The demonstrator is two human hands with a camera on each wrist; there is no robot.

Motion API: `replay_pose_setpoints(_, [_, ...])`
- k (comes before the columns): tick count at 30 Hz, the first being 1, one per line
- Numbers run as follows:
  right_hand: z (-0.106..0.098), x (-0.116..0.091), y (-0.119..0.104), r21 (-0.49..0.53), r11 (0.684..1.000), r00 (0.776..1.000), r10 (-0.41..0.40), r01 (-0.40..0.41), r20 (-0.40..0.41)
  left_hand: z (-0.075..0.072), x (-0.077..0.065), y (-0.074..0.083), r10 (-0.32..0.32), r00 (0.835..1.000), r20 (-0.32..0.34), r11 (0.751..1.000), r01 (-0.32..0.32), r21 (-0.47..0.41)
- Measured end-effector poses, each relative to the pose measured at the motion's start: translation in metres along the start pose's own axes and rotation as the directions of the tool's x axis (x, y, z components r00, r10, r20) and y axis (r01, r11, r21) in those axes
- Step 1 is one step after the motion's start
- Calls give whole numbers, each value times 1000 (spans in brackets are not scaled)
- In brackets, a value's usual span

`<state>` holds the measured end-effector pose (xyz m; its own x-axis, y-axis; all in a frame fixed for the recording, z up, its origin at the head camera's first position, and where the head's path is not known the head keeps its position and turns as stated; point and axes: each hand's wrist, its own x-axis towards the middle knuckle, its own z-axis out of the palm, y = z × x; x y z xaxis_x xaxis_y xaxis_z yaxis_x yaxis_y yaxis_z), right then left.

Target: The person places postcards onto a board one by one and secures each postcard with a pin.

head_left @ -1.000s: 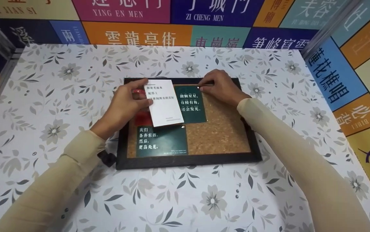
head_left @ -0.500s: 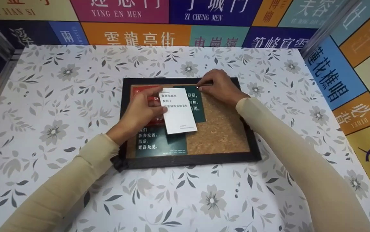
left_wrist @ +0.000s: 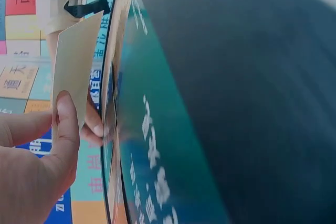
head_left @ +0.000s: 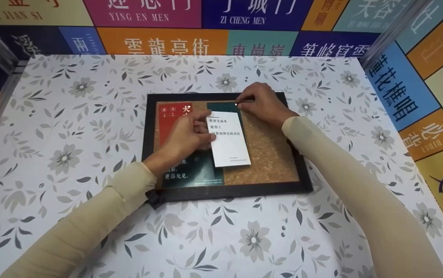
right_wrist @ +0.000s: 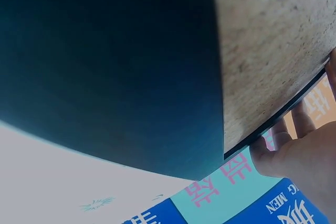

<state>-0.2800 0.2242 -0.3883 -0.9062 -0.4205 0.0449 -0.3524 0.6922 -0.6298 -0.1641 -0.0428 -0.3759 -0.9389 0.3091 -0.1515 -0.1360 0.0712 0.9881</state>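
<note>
A corkboard (head_left: 269, 158) in a black frame lies on the table. Between thumb and fingers, my left hand (head_left: 184, 135) pinches a white card (head_left: 231, 148) printed with dark characters. The card hovers above the board; the left wrist view shows its pale face (left_wrist: 79, 59) tilted up off the surface. My right hand (head_left: 264, 103) pinches a tiny white-tipped pushpin (head_left: 236, 104), mostly hidden by the fingertips, at the upper right corner of a dark green card (head_left: 220, 107). A red card (head_left: 167, 119) and a lower green card (head_left: 196, 173) lie on the cork to the left.
The table (head_left: 254, 239) wears a white cloth with grey flowers and leaves. Coloured panels (head_left: 163, 40) with large characters stand behind it and on both sides. The black frame (head_left: 229, 194) forms a raised rim around the cork.
My left hand has carried the white card right and toward me, uncovering the red card and covering much of the upper green one. My right hand stays at the green card's corner.
</note>
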Motion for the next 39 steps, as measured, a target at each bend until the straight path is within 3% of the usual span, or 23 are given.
replay_pose_setpoints(6, [0,-1,1,17,1000,1000,-17,18,-3,16,3,-2,14,999,36,1000,-13,-10])
replay_pose_setpoints(16, [1,-2,0,7,1000,1000,-25,25,-14,38,5,-2,36,996,83,998,-40,46])
replay_pose_setpoints(25, [1,-2,-2,3,1000,999,-31,31,-24,52,8,-4,65,994,88,988,-76,136])
replay_pose_setpoints(32, [1,-1,-1,13,999,998,-49,50,-30,61,11,-7,65,991,120,990,-80,116])
replay_pose_setpoints(39, [1,-1,-2,5,999,998,-53,53,-30,66,15,-7,58,988,140,969,-89,230])
